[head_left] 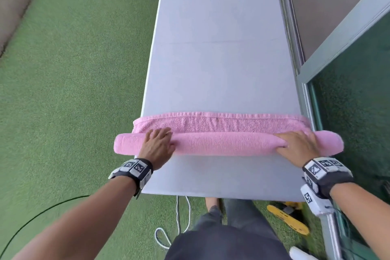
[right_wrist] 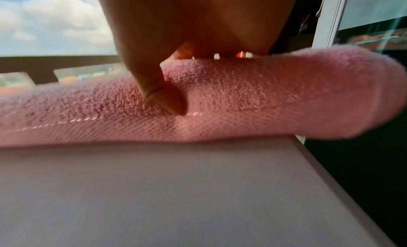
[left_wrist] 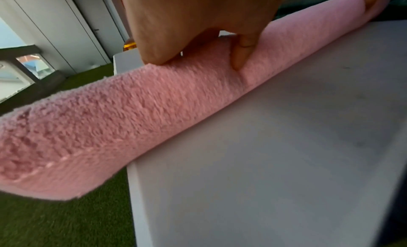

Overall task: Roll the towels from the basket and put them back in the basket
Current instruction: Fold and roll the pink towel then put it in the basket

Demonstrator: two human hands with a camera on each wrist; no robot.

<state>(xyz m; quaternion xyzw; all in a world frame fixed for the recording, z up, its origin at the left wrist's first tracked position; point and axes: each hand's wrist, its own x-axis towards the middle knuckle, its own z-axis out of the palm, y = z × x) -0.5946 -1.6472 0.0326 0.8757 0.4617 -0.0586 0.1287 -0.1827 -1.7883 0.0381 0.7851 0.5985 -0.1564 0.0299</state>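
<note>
A pink towel (head_left: 228, 143) lies across the white table (head_left: 217, 48), most of it wound into a long roll whose two ends overhang the table's sides. A short flat strip (head_left: 221, 122) of it remains beyond the roll. My left hand (head_left: 157, 143) presses on the roll's left part, fingers spread over the top and reaching the flat strip. In the left wrist view the thumb (left_wrist: 242, 55) pushes into the towel (left_wrist: 132, 120). My right hand (head_left: 299, 143) curls over the roll's right part, and its thumb (right_wrist: 163, 94) digs into the towel (right_wrist: 264, 94). No basket is in view.
Green turf (head_left: 73, 69) surrounds the table. A glass railing with a metal frame (head_left: 348, 91) runs close along the right side. Below the near table edge lie a yellow object (head_left: 287, 219), a white cord (head_left: 179, 217) and a black cable (head_left: 42, 213).
</note>
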